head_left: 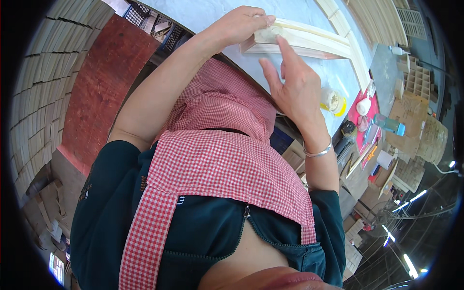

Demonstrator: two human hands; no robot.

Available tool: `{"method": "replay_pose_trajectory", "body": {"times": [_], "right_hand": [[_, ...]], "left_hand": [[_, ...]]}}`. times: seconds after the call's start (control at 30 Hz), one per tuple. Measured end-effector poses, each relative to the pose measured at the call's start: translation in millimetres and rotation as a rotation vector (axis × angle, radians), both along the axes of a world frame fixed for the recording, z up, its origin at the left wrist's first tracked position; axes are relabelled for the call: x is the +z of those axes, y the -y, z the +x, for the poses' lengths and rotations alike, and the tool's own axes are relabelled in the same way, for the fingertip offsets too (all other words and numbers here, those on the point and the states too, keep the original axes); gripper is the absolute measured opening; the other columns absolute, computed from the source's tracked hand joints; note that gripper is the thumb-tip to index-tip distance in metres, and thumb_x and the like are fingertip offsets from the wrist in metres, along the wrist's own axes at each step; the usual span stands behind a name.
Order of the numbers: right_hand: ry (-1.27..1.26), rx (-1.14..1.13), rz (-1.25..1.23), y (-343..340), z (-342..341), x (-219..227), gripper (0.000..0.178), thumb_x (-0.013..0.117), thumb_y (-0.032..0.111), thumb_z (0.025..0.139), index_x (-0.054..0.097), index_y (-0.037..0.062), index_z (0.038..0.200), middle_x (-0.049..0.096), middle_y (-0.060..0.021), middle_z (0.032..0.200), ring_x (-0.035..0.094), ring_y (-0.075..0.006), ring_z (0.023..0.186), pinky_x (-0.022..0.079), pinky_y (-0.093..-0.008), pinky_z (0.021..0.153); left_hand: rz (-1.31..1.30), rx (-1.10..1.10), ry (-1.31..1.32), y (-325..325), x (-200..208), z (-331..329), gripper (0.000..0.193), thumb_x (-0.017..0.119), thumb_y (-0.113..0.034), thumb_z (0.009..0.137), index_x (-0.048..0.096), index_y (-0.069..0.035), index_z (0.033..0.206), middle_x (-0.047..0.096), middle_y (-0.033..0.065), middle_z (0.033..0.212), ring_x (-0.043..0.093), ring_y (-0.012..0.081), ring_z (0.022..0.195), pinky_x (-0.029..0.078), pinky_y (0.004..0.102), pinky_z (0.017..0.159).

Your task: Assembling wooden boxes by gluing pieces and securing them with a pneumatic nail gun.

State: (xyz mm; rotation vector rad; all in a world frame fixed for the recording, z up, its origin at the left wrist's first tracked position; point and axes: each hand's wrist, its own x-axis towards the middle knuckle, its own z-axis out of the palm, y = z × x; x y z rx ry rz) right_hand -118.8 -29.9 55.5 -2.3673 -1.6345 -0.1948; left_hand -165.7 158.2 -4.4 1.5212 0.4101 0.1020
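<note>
A long, pale wooden box-shaped piece (309, 46) lies on the light blue-white tabletop (208, 12) near its front edge. My left hand (241, 25) is closed on the left end of this piece, with the thumb along its top. Over its near side, my right hand (298, 79) has the index finger stretched out onto the wood. The thumb of that hand stands apart, and nothing is held in it. Pale wooden strips (358, 65) joined at an angle lie by the far right end of the piece.
A clear jar with yellow at its base (333, 101) stands right of my right hand. Farther right are a pink sheet (360, 140), a blue-capped bottle (389, 124) and orange-handled scissors (371, 153). Stacked wooden slats (48, 82) and a red board (104, 82) are at left.
</note>
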Motion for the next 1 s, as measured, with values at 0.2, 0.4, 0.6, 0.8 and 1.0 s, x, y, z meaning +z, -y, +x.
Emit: {"method": "replay_pose_trajectory", "body": {"times": [0.2,0.4,0.6,0.8,1.0], "right_hand": [[0.009,-0.090,-0.041,-6,0,-2,0.052,0.068,0.033,0.096,0.058,-0.0013,0.133,0.073,-0.0127,0.090,0.066,-0.0223,0.059,0.049,-0.0290,0.050],[-0.025,-0.034,-0.099,-7,-17,4,0.051,0.068,0.034,0.097,0.060,0.0001,0.134,0.075,-0.0124,0.094,0.068,-0.0221,0.065,0.051,-0.0286,0.055],[-0.037,-0.177,-0.101,-17,-4,7,0.048,0.067,0.033,0.097,0.061,0.0024,0.133,0.076,-0.0120,0.096,0.071,-0.0229,0.069,0.052,-0.0290,0.056],[0.017,-0.099,-0.097,-22,-9,0,0.045,0.068,0.034,0.097,0.063,0.0032,0.129,0.076,-0.0115,0.098,0.072,-0.0229,0.071,0.052,-0.0289,0.056],[0.000,-0.007,-0.014,-21,-6,1,0.042,0.067,0.036,0.096,0.065,0.0073,0.127,0.074,-0.0082,0.091,0.067,-0.0208,0.064,0.049,-0.0287,0.053]], "left_hand": [[0.035,0.006,0.019,0,-2,1,0.034,0.055,-0.035,0.103,0.066,-0.004,0.093,0.061,0.0042,0.086,0.053,0.0132,0.079,0.043,0.0250,0.076],[0.017,-0.005,0.010,-2,-1,1,0.034,0.055,-0.035,0.103,0.066,-0.005,0.092,0.061,0.0037,0.084,0.053,0.0127,0.079,0.043,0.0252,0.076],[0.015,0.035,0.036,2,0,-1,0.033,0.055,-0.035,0.103,0.066,-0.005,0.091,0.060,0.0029,0.082,0.052,0.0121,0.078,0.043,0.0252,0.075],[-0.025,0.037,0.020,3,5,-2,0.034,0.054,-0.034,0.103,0.066,-0.005,0.091,0.059,0.0025,0.082,0.053,0.0117,0.077,0.043,0.0257,0.074],[-0.012,0.022,0.002,1,4,-2,0.034,0.054,-0.035,0.103,0.066,-0.005,0.092,0.061,0.0034,0.083,0.054,0.0128,0.078,0.045,0.0266,0.076]]}}
